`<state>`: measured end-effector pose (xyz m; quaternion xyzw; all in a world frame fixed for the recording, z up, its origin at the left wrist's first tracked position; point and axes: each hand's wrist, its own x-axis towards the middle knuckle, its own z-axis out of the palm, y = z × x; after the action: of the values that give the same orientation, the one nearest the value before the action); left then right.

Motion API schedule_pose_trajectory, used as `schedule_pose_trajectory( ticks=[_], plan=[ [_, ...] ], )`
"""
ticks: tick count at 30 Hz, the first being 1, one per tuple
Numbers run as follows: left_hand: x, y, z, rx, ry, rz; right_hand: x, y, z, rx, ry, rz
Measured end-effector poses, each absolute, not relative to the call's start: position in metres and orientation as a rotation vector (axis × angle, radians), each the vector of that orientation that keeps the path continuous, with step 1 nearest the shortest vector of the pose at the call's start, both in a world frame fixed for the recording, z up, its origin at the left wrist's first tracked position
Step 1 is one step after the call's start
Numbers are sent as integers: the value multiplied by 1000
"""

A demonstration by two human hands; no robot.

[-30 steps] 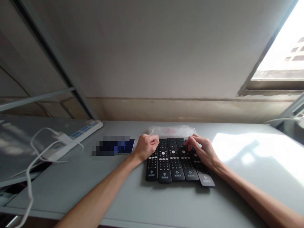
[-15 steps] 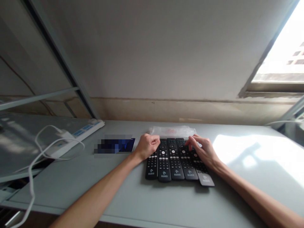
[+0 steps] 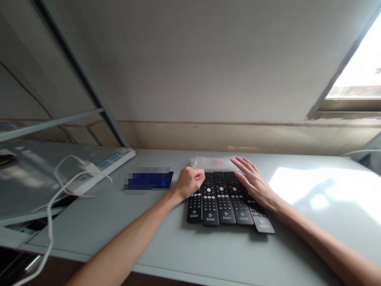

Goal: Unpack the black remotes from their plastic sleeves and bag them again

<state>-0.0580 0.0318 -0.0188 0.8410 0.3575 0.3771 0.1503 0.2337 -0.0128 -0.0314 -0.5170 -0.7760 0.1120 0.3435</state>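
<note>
Several black remote controls lie side by side on the grey table, their lower ends towards me. My left hand point(image 3: 189, 182) is closed in a fist over the upper part of the leftmost remote control point(image 3: 195, 209); nothing shows in its fingers. Over the upper part of the rightmost remote control point(image 3: 263, 223), my right hand point(image 3: 253, 180) is open, fingers stretched forward and thumb apart. That remote is slanted and sticks out nearer to me than the others. Between the hands is a middle remote control point(image 3: 224, 204). A clear plastic bag point(image 3: 211, 162) with red print lies behind the row.
A phone point(image 3: 165, 180) with a blue screen lies left of my left hand, partly pixelated. Farther left are a white power strip point(image 3: 98, 174) and a looping white cable point(image 3: 50, 222). The wall point(image 3: 193, 71) rises behind the grey table point(image 3: 166, 242); a bright window is at right.
My right hand's bent fingers have straightened and spread forward. My left hand stays in a fist. The whole view has shifted slightly, and the remotes keep their row.
</note>
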Motion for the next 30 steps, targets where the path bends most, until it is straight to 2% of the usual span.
schedule_pose_trajectory(
  ticks=[8,21,30],
  plan=[
    [-58,32,-18,2405,1030,1099,241,-6,-50,-1426,-2099,345],
    [-58,30,-17,2429,1021,1081,244,-7,-39,-1392,-2123,386],
    [-56,29,-16,2424,1034,1062,245,-5,-52,-1455,-2105,348]
  ],
)
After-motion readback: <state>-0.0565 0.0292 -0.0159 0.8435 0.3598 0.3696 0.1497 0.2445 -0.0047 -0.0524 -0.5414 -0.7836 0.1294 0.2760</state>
